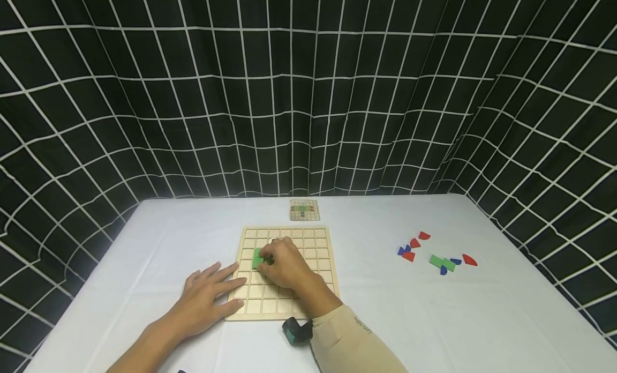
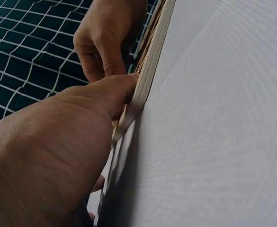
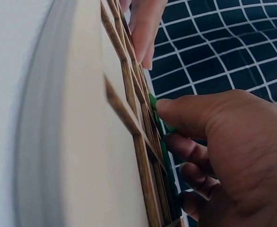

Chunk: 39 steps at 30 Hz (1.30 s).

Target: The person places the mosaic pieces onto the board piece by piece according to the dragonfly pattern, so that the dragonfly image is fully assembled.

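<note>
A square wooden grid board (image 1: 270,306) lies on the white table. My right hand (image 1: 285,263) is over its upper left part, thumb and fingertips pinching a green tile (image 1: 257,259) at the grid. In the right wrist view, green (image 3: 152,101) shows at the thumb tip, and more green runs along the grid below the fingers; how many tiles there are is hidden. My left hand (image 1: 208,298) lies with fingers spread at the board's left side, its fingertips on the edge. The left wrist view has the left thumb (image 2: 114,90) against the board's rim.
A small pattern card (image 1: 305,210) lies behind the board. To the right are loose pieces: red quarter shapes (image 1: 408,256), small blue pieces (image 1: 443,270) and green rectangles (image 1: 436,261). A black curtain with white grid lines (image 1: 308,94) surrounds the table's back and sides.
</note>
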### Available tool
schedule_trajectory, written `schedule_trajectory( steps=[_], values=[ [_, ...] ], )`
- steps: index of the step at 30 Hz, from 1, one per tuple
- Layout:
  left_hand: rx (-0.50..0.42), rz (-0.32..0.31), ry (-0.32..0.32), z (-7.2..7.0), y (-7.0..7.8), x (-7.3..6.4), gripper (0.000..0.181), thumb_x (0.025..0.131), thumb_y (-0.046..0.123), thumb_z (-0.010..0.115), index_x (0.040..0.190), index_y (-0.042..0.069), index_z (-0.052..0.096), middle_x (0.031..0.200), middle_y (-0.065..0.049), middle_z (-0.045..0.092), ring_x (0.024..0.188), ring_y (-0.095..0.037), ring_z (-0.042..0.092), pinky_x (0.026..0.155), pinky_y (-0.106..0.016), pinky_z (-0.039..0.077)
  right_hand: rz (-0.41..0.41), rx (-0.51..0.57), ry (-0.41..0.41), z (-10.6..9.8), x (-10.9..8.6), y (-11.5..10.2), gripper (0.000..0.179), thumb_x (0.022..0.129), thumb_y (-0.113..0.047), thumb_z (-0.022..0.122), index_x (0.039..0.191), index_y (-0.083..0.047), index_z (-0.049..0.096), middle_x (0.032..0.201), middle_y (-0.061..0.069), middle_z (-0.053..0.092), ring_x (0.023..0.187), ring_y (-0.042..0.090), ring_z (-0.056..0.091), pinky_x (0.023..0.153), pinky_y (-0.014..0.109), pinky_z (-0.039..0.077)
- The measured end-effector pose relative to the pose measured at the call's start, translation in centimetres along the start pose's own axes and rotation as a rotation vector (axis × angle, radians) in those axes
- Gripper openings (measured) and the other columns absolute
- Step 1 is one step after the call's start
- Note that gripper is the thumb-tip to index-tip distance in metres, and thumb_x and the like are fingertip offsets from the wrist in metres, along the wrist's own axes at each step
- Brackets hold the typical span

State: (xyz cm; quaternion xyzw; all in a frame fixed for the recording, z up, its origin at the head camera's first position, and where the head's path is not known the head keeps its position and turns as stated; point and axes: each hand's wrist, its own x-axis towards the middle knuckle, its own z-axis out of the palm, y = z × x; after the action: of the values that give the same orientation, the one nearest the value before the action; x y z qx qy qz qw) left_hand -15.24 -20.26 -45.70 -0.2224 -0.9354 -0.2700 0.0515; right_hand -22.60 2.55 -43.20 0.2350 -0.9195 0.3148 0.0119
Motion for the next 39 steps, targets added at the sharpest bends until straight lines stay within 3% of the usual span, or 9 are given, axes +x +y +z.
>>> schedule_trajectory(
  steps=[13,21,28,39],
  values=[
    [-0.006,-0.002,-0.003,-0.2,0.2,0.2,0.046,0.1,0.043,0.078,0.136,0.015,0.078,0.159,-0.015,0.057,0.148,-0.055,0.041,0.112,-0.084,0.021,-0.025,-0.041,0.001,-0.1,0.0,0.2,0.021,0.094,-0.015,0.085,0.113,-0.006,0.083,0.102,-0.002,0.073,0.097,0.013,0.056,0.09,0.028,0.054],
    [-0.018,0.001,-0.001,0.2,0.1,0.2,0.045,0.099,0.041,0.079,0.136,0.014,0.078,0.159,-0.015,0.057,0.148,-0.056,0.04,0.111,-0.085,0.019,-0.003,0.126,0.054,-1.1,-0.1,-0.2,0.024,0.099,-0.014,0.081,0.12,-0.002,0.08,0.109,0.003,0.073,0.104,0.021,0.06,0.091,0.035,0.056],
    [-0.008,0.012,0.006,0.2,0.1,0.2,0.045,0.099,0.042,0.078,0.135,0.015,0.078,0.158,-0.014,0.058,0.148,-0.056,0.041,0.111,-0.084,0.02,-0.067,0.266,0.133,-3.9,-0.7,-1.3,0.026,0.098,-0.014,0.079,0.12,0.0,0.079,0.114,0.014,0.076,0.11,0.033,0.066,0.094,0.047,0.056],
    [-0.004,0.006,0.017,0.1,-0.1,-0.1,0.045,0.098,0.041,0.08,0.134,0.015,0.079,0.157,-0.014,0.058,0.148,-0.055,0.042,0.112,-0.082,0.021,-0.231,0.335,0.302,-10.3,-3.3,-2.3,0.022,0.092,-0.008,0.081,0.113,-0.002,0.08,0.113,0.008,0.076,0.109,0.03,0.065,0.089,0.053,0.053]
  ],
)
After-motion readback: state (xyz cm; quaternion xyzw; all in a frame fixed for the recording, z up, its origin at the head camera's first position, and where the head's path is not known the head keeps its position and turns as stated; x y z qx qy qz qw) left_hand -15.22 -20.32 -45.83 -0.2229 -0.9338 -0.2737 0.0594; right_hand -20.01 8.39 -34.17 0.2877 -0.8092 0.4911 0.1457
